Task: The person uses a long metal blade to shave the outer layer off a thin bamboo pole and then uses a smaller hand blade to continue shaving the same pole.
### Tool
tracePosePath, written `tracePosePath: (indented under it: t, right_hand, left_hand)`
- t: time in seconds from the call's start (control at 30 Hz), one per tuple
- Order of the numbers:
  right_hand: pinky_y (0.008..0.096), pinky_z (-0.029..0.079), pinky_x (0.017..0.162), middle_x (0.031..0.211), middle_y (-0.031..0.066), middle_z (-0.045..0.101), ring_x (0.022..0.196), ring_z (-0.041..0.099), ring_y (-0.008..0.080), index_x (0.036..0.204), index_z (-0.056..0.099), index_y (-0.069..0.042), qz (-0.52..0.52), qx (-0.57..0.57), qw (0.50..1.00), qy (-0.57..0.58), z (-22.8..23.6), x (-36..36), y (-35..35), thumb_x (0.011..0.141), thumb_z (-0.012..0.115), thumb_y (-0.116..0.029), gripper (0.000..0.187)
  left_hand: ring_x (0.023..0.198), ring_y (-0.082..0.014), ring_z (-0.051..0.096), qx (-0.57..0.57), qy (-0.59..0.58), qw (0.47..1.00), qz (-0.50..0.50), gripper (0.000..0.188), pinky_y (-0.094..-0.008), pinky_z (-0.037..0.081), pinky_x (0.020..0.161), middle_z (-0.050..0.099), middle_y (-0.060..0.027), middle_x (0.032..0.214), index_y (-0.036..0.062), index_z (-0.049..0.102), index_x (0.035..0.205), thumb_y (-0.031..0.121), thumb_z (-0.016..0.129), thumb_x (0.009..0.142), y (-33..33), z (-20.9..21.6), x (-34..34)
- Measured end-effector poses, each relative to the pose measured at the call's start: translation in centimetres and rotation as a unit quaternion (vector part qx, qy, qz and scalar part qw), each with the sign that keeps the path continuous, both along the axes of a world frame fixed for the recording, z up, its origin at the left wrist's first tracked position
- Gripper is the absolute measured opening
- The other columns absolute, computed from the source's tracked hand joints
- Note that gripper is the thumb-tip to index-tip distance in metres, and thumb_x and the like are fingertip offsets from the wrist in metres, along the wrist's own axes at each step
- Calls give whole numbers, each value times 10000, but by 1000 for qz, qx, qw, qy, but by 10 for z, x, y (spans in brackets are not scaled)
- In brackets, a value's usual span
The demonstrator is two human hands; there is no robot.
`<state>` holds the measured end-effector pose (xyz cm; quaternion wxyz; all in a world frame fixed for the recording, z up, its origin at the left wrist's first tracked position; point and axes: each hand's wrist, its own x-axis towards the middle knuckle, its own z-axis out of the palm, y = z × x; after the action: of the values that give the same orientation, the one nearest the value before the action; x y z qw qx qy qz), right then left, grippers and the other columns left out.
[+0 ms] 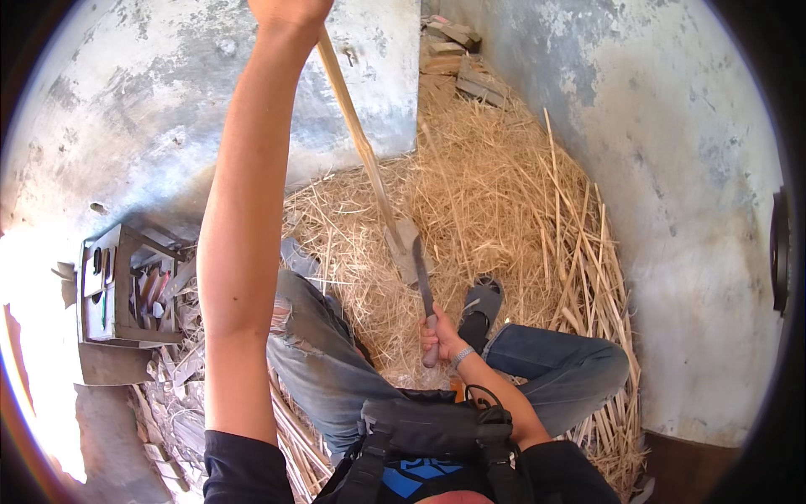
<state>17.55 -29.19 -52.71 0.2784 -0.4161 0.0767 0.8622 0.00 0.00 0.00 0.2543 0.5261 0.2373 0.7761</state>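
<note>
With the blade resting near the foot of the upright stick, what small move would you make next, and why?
Probably draw the knife downward along the stick. The left hand holds the stick upright at its top, the right hand grips the knife handle, and the blade lies against the stick's flattened lower end.

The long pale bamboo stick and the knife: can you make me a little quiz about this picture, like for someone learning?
1. True or false: the left hand holds the long pale bamboo stick near its top end.
2. What does the right hand grip?
A. a red hammer
B. a dark-bladed knife with a wooden handle
C. a green rope
3. Fill in: the stick's lower end rests among a heap of dry yellow ____ between the grey walls.

Key: 1 true; 2 B; 3 straw.
</note>
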Motion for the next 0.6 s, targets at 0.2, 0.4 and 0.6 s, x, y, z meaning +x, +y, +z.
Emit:
tracePosePath:
  t: [0.2, 0.4, 0.6]
  right_hand:
    - [304, 381, 383, 526, -34, 377, 364, 369, 107, 927, 514, -96, -33, 181, 942, -282, 85, -6, 31, 970, 391, -733, 650]
    - [273, 388, 367, 526, -10, 431, 369, 402, 88, 944, 550, -46, -71, 388, 904, -165, 255, 5, 64, 1021, 377, -654, 636]
    - [270, 379, 367, 544, -13, 425, 377, 383, 84, 960, 530, -69, -34, 344, 925, -156, 303, -14, 35, 1026, 346, -655, 618]
  left_hand:
    - [381, -78, 251, -18, -2, 999, -47, 569, -266, 242, 352, 288, 58, 521, 170, 334, 658, 571, 345, 1062, -12, 5, 9]
    - [374, -82, 255, -25, 5, 996, -86, 587, -271, 246, 352, 296, 50, 519, 159, 356, 661, 590, 338, 1059, -8, 4, 25]
    - [379, -81, 319, -27, 44, 996, -77, 633, -277, 254, 360, 327, 46, 517, 146, 368, 614, 595, 334, 1059, -7, 4, 53]
